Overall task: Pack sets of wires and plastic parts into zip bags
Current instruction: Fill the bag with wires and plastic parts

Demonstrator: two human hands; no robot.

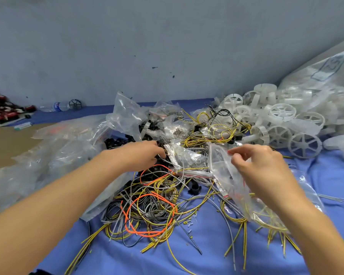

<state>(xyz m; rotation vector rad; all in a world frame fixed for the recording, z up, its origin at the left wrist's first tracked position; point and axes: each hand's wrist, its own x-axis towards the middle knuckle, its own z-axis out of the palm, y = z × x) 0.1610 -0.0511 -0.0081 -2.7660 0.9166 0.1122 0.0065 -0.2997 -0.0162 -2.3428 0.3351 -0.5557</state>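
1. The right hand (260, 165) pinches the top edge of a clear zip bag (224, 171) between thumb and fingertips, at about 3 o'clock from the wire pile (153, 199). The bag hangs down over yellow wires on the worktop (207, 255). The mouth would likely open more easily if the thumb held one layer only.
2. The left hand (139, 153) reaches into the pile at about 11 o'clock, its fingertips buried among black plastic parts (115, 141) and wires. I cannot tell whether it holds anything.
3. The wires are badly tangled. It seems best to lift one loop, such as the orange wire (147, 233), slowly, and shake it free before it drags its neighbours.
4. The white wheels (282, 124) lie at 2 o'clock, well apart from the left hand. Bringing the bag to them looks easier than carrying them across.
5. Loose wire ends may snag the thin film, so feed each loop in coiled end first.
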